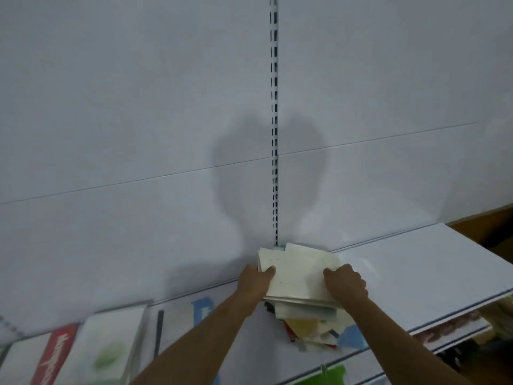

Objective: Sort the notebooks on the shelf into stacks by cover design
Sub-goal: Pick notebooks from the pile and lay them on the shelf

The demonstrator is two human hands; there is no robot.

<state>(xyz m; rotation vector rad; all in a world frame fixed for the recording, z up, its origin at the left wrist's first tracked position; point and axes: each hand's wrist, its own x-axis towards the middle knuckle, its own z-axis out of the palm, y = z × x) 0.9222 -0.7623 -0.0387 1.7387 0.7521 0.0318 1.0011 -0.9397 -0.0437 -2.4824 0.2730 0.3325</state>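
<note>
A messy stack of notebooks (301, 276) lies on the white shelf (416, 262), its top cover pale cream. My left hand (254, 282) grips the stack's left edge, thumb on top. At the right edge my right hand (345, 283) holds the top of the stack with curled fingers. Lower covers in the pile show red, yellow and blue (311, 332). Further left on the shelf lie a white notebook with a green blot (108, 354), one with a red band (54, 354) and one with a blue letter (202, 308).
A white back panel with a slotted upright (274, 134) rises behind the shelf. The shelf's front edge (388, 343) runs diagonally, with a lower shelf of goods (458, 326) beneath at the right. Something green (324, 376) shows at the bottom edge.
</note>
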